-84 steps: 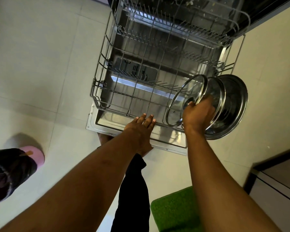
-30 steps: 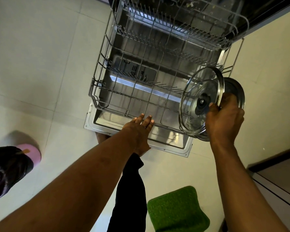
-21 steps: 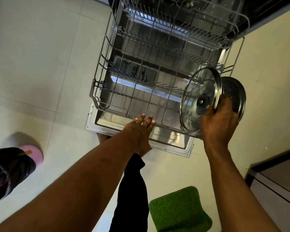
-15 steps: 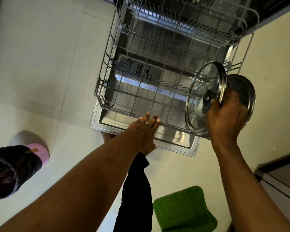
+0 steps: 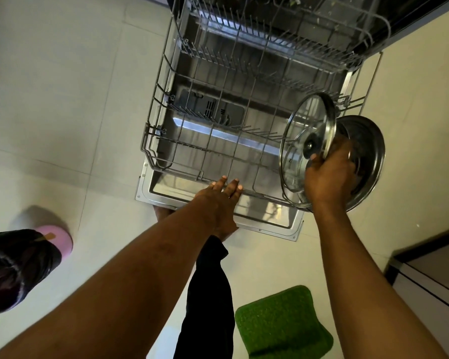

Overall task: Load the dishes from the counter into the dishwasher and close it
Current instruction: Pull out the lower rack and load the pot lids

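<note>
The dishwasher stands open with its lower wire rack (image 5: 166, 104) pulled out over the door (image 5: 270, 224); the upper rack (image 5: 296, 42) sits above it. My right hand (image 5: 327, 177) grips a glass lid (image 5: 303, 130) with a steel rim and a steel lid (image 5: 366, 156) together, both on edge at the rack's near right corner. The glass lid leans over the rack's inside; the steel lid is outside the rack's right wall. My left hand (image 5: 218, 200) rests with straight fingers on the rack's front rail.
Pale floor tiles surround the door. A green mat (image 5: 283, 322) lies at the lower right, next to a dark cabinet edge (image 5: 425, 268). A black bag over a pink bin (image 5: 24, 260) stands at the left. My dark trouser leg (image 5: 205, 294) is below the door.
My right hand has turned the two lids more upright and shifted them slightly right along the rack's corner. The left hand has stayed on the front rail.
</note>
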`<state>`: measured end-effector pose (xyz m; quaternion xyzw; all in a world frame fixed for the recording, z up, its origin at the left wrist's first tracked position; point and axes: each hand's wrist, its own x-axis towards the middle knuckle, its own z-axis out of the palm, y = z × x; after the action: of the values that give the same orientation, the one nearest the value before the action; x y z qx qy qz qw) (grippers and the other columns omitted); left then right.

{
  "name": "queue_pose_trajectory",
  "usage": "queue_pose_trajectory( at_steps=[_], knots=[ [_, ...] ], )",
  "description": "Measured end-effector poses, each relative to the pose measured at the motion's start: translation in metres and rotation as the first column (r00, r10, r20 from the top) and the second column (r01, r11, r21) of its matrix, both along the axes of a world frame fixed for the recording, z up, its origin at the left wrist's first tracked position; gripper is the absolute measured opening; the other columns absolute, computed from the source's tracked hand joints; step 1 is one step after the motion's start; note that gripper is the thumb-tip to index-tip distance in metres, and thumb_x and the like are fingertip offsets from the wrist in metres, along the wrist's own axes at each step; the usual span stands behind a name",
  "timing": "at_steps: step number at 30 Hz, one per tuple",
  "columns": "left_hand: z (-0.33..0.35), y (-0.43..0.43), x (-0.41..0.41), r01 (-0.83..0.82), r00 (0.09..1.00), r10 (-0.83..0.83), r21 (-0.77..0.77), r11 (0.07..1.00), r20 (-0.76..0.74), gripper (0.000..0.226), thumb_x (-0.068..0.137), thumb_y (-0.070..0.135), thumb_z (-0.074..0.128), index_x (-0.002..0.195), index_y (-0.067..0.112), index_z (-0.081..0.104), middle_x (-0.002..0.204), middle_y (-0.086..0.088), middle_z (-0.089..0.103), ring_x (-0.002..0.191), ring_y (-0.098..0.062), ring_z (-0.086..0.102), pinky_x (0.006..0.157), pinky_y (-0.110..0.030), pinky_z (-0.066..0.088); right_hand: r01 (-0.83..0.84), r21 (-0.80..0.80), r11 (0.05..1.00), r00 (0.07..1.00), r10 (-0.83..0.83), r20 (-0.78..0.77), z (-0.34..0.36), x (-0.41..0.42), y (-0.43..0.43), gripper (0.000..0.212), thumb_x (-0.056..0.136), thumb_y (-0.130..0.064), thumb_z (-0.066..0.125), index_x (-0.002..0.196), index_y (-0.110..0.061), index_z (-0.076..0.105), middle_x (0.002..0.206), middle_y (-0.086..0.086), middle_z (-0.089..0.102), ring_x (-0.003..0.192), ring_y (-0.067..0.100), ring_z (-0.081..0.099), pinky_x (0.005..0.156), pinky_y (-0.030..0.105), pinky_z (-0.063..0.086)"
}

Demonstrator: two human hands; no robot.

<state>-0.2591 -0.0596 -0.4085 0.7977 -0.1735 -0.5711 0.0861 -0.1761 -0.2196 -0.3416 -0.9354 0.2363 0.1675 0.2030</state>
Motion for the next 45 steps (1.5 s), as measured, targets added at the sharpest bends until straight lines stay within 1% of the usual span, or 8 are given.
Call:
queue_pose_trajectory(
  at_steps=[5, 10, 23, 27, 33, 39, 43, 45],
  knots=[
    [-0.004, -0.001, -0.003, 0.003, 1.0, -0.003, 0.006, 1.0, 0.0, 0.098, 0.094, 0.054, 0.051, 0.155, 0.015, -0.016, 0.162, -0.006, -0.023, 0.149, -0.031, -0.02, 0.121, -0.045, -0.003, -0.138, -0.038, 0.99, 0.989, 0.136, -0.055, -0.015, 0.007, 0.015, 0.055, 0.094, -0.008, 0.053, 0.145, -0.01, 0.032, 0.12, 0.021, 0.056, 0.108, 0.035, 0.057, 0.086, 0.041, 0.045],
    [-0.008, 0.002, -0.006, -0.002, 1.0, 0.002, -0.005, 1.0, 0.016, 0.1, 0.094, 0.057, 0.05, 0.155, 0.014, -0.016, 0.162, -0.007, -0.023, 0.148, -0.033, -0.02, 0.122, -0.046, -0.002, -0.188, -0.091, 0.978, 0.98, 0.181, -0.083, -0.003, 0.027, 0.01, 0.043, 0.091, -0.005, 0.059, 0.132, -0.005, 0.047, 0.118, 0.018, 0.061, 0.108, 0.036, 0.059, 0.086, 0.042, 0.049],
    [-0.005, 0.003, -0.006, -0.042, 0.999, 0.043, -0.032, 0.999, 0.028, 0.095, 0.094, 0.05, 0.051, 0.156, 0.015, -0.013, 0.163, -0.006, -0.021, 0.149, -0.031, -0.018, 0.121, -0.043, -0.002, 0.113, 0.065, 0.991, 0.992, -0.109, -0.066, -0.001, -0.022, -0.001, 0.055, 0.09, -0.004, 0.061, 0.141, -0.009, 0.041, 0.131, 0.017, 0.056, 0.122, 0.035, 0.054, 0.103, 0.042, 0.043],
    [-0.005, 0.0, -0.006, -0.06, 0.998, 0.061, -0.029, 0.998, 0.032, 0.094, 0.095, 0.047, 0.052, 0.157, 0.015, -0.011, 0.163, -0.006, -0.019, 0.15, -0.031, -0.017, 0.122, -0.043, -0.001, 0.205, 0.128, 0.97, 0.978, -0.2, -0.054, -0.016, -0.051, -0.005, 0.063, 0.091, 0.002, 0.056, 0.147, -0.013, 0.031, 0.133, 0.017, 0.053, 0.123, 0.033, 0.051, 0.09, 0.028, 0.037],
    [-0.003, 0.002, -0.006, -0.038, 0.999, 0.039, -0.027, 0.999, 0.032, 0.098, 0.094, 0.053, 0.051, 0.155, 0.015, -0.014, 0.162, -0.006, -0.022, 0.149, -0.031, -0.019, 0.122, -0.044, -0.002, 0.189, 0.16, 0.969, 0.982, -0.184, -0.043, -0.034, -0.055, 0.004, 0.063, 0.093, -0.004, 0.057, 0.148, -0.015, 0.029, 0.136, 0.015, 0.052, 0.125, 0.032, 0.052, 0.097, 0.035, 0.045],
    [-0.001, -0.001, -0.002, -0.022, 1.0, 0.023, -0.006, 1.0, 0.012, 0.1, 0.094, 0.054, 0.053, 0.155, 0.015, -0.015, 0.162, -0.006, -0.022, 0.149, -0.031, -0.019, 0.121, -0.044, -0.002, 0.204, 0.178, 0.963, 0.979, -0.196, -0.063, -0.047, -0.054, 0.013, 0.064, 0.095, -0.005, 0.057, 0.149, -0.017, 0.025, 0.13, 0.014, 0.054, 0.117, 0.028, 0.056, 0.081, 0.024, 0.039],
    [0.0, 0.0, 0.0, 0.001, 1.0, -0.001, 0.006, 1.0, 0.006, 0.1, 0.094, 0.055, 0.053, 0.155, 0.014, -0.016, 0.162, -0.007, -0.023, 0.149, -0.032, -0.019, 0.121, -0.045, -0.002, 0.171, 0.154, 0.973, 0.984, -0.16, -0.078, -0.046, -0.053, 0.018, 0.065, 0.095, -0.005, 0.056, 0.149, -0.015, 0.023, 0.133, 0.02, 0.051, 0.12, 0.035, 0.054, 0.093, 0.037, 0.048],
    [0.001, -0.001, -0.001, -0.005, 1.0, 0.005, 0.009, 1.0, 0.005, 0.1, 0.094, 0.054, 0.053, 0.155, 0.014, -0.016, 0.162, -0.007, -0.023, 0.149, -0.032, -0.02, 0.121, -0.044, -0.002, 0.167, 0.131, 0.977, 0.984, -0.157, -0.09, -0.048, -0.049, 0.019, 0.063, 0.094, -0.004, 0.056, 0.147, -0.014, 0.024, 0.131, 0.022, 0.052, 0.117, 0.036, 0.057, 0.086, 0.034, 0.048]
  ],
)
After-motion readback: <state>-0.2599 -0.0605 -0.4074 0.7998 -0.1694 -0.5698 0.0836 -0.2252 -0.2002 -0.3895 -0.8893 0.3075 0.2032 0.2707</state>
